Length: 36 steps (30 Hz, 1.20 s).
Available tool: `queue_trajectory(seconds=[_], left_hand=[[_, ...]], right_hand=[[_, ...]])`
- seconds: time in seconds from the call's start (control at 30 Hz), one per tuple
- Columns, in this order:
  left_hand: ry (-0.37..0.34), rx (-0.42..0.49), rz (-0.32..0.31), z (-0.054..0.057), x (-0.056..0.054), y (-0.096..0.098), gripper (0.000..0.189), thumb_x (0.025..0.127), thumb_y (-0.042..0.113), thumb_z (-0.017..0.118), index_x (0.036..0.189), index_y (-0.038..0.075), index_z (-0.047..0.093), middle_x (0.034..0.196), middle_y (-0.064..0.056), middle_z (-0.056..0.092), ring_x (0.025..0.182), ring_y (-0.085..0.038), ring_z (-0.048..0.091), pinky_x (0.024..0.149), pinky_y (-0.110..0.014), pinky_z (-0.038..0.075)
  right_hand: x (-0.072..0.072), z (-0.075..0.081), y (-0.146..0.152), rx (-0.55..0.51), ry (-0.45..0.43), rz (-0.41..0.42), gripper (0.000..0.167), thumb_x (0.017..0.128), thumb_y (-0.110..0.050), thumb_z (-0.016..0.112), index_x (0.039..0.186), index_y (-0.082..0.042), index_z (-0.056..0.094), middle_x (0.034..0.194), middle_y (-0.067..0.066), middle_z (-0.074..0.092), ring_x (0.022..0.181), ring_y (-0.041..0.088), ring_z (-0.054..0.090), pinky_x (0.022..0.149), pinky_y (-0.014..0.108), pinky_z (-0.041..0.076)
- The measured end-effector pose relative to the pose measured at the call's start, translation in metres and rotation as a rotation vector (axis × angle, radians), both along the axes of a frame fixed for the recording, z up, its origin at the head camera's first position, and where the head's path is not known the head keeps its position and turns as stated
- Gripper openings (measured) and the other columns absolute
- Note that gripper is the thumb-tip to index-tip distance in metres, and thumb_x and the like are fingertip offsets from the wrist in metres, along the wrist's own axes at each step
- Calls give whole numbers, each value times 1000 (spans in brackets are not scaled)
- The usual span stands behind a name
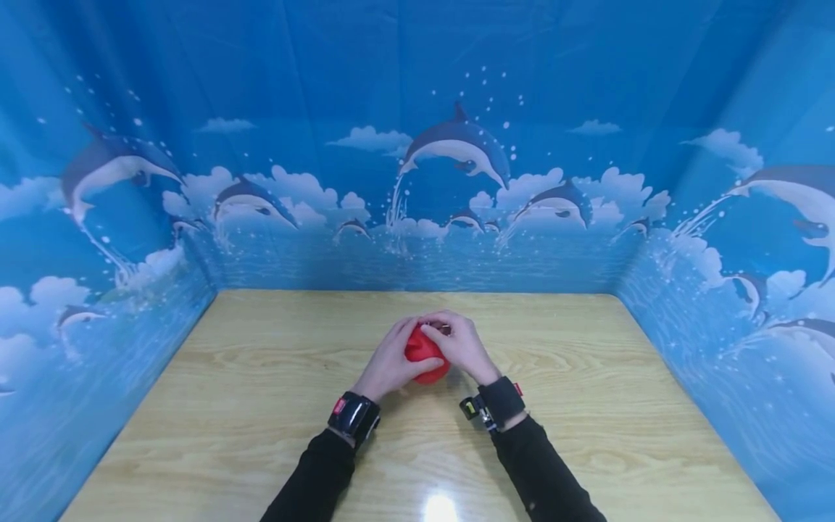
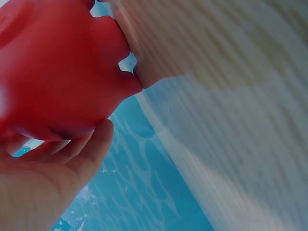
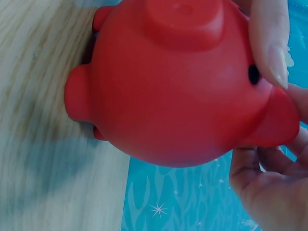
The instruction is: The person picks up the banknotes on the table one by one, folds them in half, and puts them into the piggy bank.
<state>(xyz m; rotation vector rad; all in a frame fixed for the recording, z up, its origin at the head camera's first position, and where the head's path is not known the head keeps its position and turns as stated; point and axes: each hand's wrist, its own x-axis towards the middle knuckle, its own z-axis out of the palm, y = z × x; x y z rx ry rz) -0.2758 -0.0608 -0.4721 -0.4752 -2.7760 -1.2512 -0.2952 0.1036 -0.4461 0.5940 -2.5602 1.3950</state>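
Note:
A red piggy bank (image 1: pixel 427 355) stands on its feet on the table. My left hand (image 1: pixel 394 362) holds it from the left, thumb across its near side; in the right wrist view that thumb lies beside the black eye of the piggy bank (image 3: pixel 168 91). The fingers of the left hand (image 2: pixel 53 173) also touch it in the left wrist view. At the top of the piggy bank is my right hand (image 1: pixel 459 344), thumb and forefinger bent close together. A small dark gap shows between them; whether they pinch something is too small to tell. Near the ear, the right hand (image 3: pixel 274 192) has curled fingers.
The wood-grain table (image 1: pixel 261 406) spreads around both hands. A blue curtain (image 1: pixel 313 167) printed with dolphins and clouds encloses its back and sides. Black bands with small devices, such as the right wristband (image 1: pixel 499 402), sit on both wrists.

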Motion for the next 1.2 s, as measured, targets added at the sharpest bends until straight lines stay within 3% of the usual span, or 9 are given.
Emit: queue_trajectory(seconds=[0.47, 0.77, 1.2], left_hand=[[-5, -5, -7, 3, 1, 0, 88, 79, 55, 75, 151, 23, 36, 148, -2, 42, 122, -23, 53, 91, -42, 55], [-12, -5, -1, 1, 0, 0, 90, 79, 55, 75, 152, 20, 35, 149, -3, 42, 122, -23, 53, 90, -41, 56], [1, 14, -2, 0, 1, -1, 89, 78, 61, 74, 150, 23, 38, 148, -1, 43, 122, -21, 53, 92, -40, 54]], right_hand=[[-1, 1, -3, 11, -17, -72, 19, 90, -17, 72, 108, -12, 75, 100, 6, 71, 85, 17, 67, 73, 30, 57], [1, 4, -2, 43, -30, -51, 21, 91, -13, 70, 111, -9, 75, 115, 9, 70, 89, 18, 68, 72, 31, 58], [1, 4, -8, -5, 14, -151, 11, 87, -11, 73, 96, -10, 79, 106, 7, 75, 92, 21, 71, 78, 36, 59]])
